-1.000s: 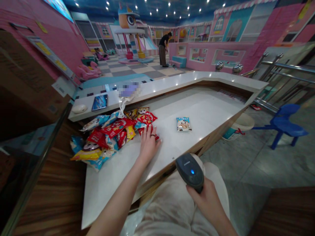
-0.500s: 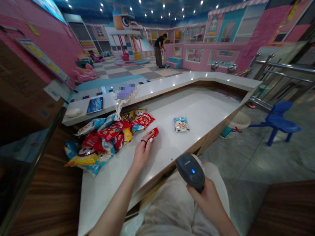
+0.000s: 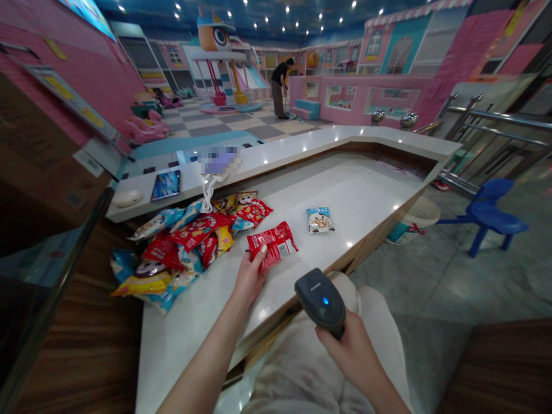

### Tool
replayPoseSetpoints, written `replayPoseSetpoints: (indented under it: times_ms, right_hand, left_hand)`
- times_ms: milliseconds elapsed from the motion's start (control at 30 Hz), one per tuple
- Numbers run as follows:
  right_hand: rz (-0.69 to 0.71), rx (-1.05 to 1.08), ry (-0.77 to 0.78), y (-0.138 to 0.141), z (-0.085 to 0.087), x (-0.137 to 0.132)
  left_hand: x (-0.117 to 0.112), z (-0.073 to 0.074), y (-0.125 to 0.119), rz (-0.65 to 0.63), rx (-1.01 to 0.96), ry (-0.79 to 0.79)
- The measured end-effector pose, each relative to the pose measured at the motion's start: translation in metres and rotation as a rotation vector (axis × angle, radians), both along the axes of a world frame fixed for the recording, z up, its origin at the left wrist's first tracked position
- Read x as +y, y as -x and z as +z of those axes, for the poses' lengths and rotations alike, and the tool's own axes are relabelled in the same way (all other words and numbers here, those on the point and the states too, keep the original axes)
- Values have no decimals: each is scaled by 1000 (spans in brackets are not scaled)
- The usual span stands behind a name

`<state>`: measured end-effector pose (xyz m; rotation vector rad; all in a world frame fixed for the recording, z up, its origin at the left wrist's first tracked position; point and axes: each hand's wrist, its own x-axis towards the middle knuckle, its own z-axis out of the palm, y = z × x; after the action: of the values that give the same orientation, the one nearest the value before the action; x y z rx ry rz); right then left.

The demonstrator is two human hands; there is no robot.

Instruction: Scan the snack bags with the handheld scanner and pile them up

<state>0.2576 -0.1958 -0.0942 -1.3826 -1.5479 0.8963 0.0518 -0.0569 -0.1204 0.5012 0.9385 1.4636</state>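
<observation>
Head view: the left hand [image 3: 249, 282] has its grip clamped on a red snack packet [image 3: 271, 244] above the white counter [image 3: 181, 339], the right hand [image 3: 349, 351] grips a handheld barcode scanner [image 3: 321, 302], one blue snack packet [image 3: 320, 220] lies apart, and a heap of snack packets [image 3: 172, 247] remains.

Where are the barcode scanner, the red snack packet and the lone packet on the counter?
Barcode scanner [image 3: 317, 296], head view, dark casing beside the blue light.
Red snack packet [image 3: 272, 244], head view, middle of its front.
Lone packet [image 3: 320, 220], head view, middle of its front.
</observation>
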Motion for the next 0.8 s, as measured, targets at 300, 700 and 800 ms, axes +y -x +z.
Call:
replayPoseSetpoints:
  times_ms: [300,700,800]
  right_hand:
    - [27,-59,30,6,6,4]
    - [10,-46,17,2,7,-1]
    - [-16,-35,14,-5,4,-4]
  left_hand:
    - [-3,-4,-1,-69,40,7]
    - [-2,-5,-2,-36,44,30]
    - [2,-2,-2,-11,54,59]
